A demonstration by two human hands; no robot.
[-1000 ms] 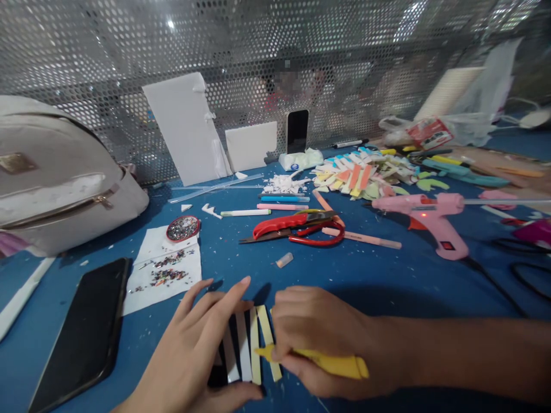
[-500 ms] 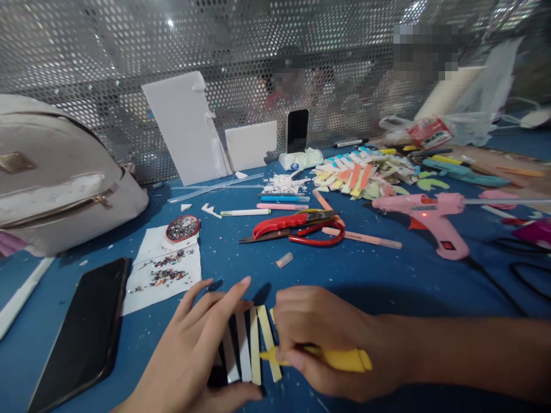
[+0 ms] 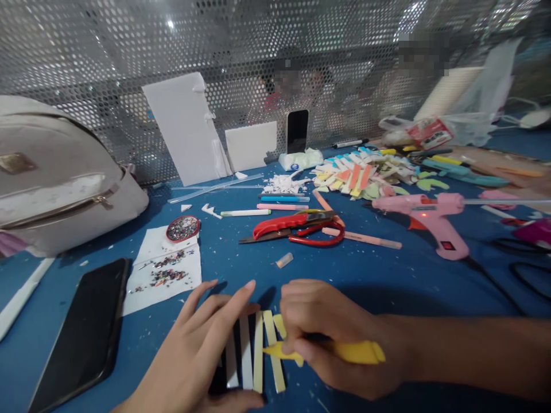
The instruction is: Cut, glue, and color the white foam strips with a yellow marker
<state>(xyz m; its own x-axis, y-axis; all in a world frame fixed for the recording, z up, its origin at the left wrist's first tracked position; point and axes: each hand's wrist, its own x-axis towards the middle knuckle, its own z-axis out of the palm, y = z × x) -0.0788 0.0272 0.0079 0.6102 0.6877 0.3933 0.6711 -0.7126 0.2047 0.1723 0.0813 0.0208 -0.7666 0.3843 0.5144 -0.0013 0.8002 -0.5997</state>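
Observation:
My right hand (image 3: 331, 338) is closed round a yellow marker (image 3: 350, 351), its tip at the edge of a pale yellow strip (image 3: 258, 355). Another yellow strip (image 3: 274, 355) lies just right of that one, and more yellow pieces show partly under my right hand. White strips (image 3: 245, 353) stand in a row to the left. My left hand (image 3: 193, 350) spreads over these strips, fingers apart, thumb along their near ends and fingertips by their far ends. Its palm hides part of the row and some of a dark surface under it.
A black phone (image 3: 81, 332) and a paper with beads (image 3: 166, 269) lie left, near a backpack (image 3: 64, 178). Ahead are red-handled pliers (image 3: 279, 225), several markers and a pile of coloured strips (image 3: 361, 172). A pink glue gun (image 3: 430, 218) with a cord lies right.
Both hands have shifted slightly right, along with the strips. The marker tip has moved a little right and stays by the same yellow strip. More of a yellow piece shows beside my right hand.

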